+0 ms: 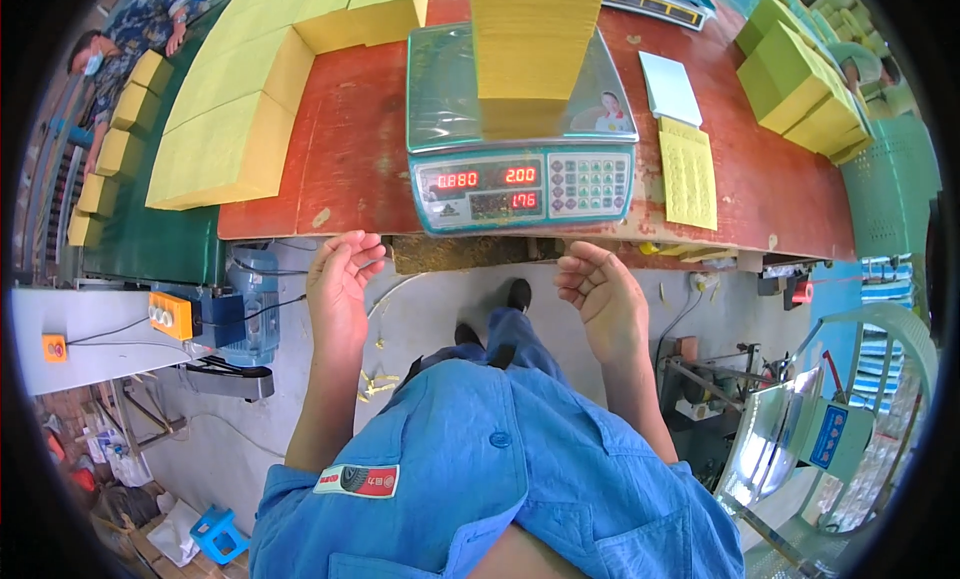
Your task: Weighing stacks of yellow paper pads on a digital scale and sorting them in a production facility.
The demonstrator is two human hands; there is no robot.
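Red workbench (350, 149) carries a scale (520, 169) beyond both empty, loosely curled hands (340, 279) (600, 289).

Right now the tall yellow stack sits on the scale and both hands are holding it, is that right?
Not quite. The tall yellow stack does sit on the scale, but neither hand holds it. In the head view the left hand and right hand are empty, open and apart from it, just in front of the table edge.

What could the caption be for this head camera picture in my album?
Two empty hands, left hand and right hand, hover before a digital scale stacked with yellow paper.
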